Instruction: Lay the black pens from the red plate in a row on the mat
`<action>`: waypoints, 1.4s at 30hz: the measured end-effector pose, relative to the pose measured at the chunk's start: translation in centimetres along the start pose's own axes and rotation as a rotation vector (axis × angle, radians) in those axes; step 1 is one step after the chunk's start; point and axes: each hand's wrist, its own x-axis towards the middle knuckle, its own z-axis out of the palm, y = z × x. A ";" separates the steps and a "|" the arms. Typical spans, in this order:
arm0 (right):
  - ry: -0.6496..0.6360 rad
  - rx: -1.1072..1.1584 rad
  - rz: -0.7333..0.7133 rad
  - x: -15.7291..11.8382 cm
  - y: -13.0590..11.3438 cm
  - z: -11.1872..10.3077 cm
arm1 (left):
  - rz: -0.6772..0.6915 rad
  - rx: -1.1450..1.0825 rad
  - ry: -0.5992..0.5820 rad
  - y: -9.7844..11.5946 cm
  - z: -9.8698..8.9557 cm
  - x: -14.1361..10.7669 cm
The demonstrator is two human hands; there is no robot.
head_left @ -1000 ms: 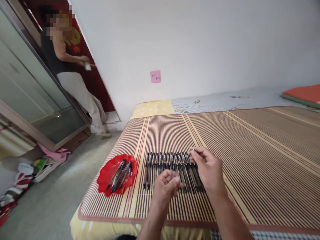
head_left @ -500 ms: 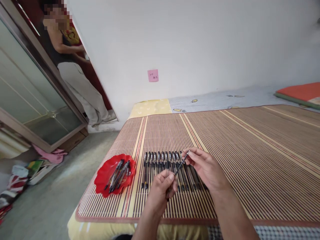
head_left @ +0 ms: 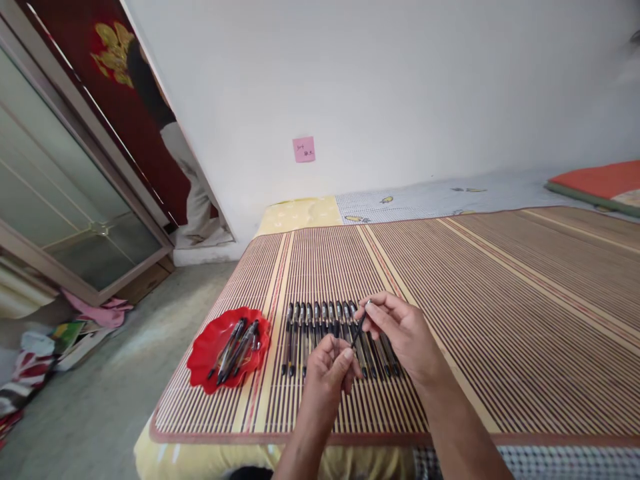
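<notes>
A thin dark pen part (head_left: pixel 359 331) slants between my two hands, above a row of several black-and-clear pens (head_left: pixel 303 333) laid side by side on the striped mat (head_left: pixel 500 320). My left hand (head_left: pixel 330 373) pinches its lower end, and my right hand (head_left: pixel 395 327) pinches the upper end between thumb and fingers. Both hands hide parts of the row. To the left, a red scalloped dish (head_left: pixel 200 353) holds several more pens (head_left: pixel 233 351), lying roughly parallel.
A pink note (head_left: pixel 304 149) is stuck on the white wall. A folded orange cloth (head_left: pixel 600 180) lies at the far right of the bed. Beyond the glass door (head_left: pixel 70 187) a person (head_left: pixel 185 173) stands in the doorway. Clothes (head_left: pixel 35 367) lie at the left.
My hands have come closer together, with the held part now steeper and less of it showing between them. In the doorway the person has shifted right, partly behind the wall.
</notes>
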 end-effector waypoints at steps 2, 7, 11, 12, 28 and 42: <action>0.091 -0.021 -0.029 -0.2 -0.1 0.6 | 0.015 0.025 0.011 0.2 0.3 -0.2; 0.122 -0.093 0.043 -0.6 0.1 1.6 | 0.076 0.088 0.094 0.2 0.8 -0.6; -0.029 -0.201 0.122 -0.6 0.3 2.3 | 0.138 0.159 0.127 -0.1 1.0 -0.7; -0.041 -0.214 0.122 -0.6 0.4 2.5 | 0.148 0.180 0.132 -0.2 1.0 -0.8; -0.135 -0.135 0.217 -0.6 1.4 2.3 | 0.068 0.222 0.094 0.5 1.9 -1.3; 0.113 -0.523 0.221 0.6 2.8 -8.8 | 0.046 0.282 0.001 1.0 0.3 -0.5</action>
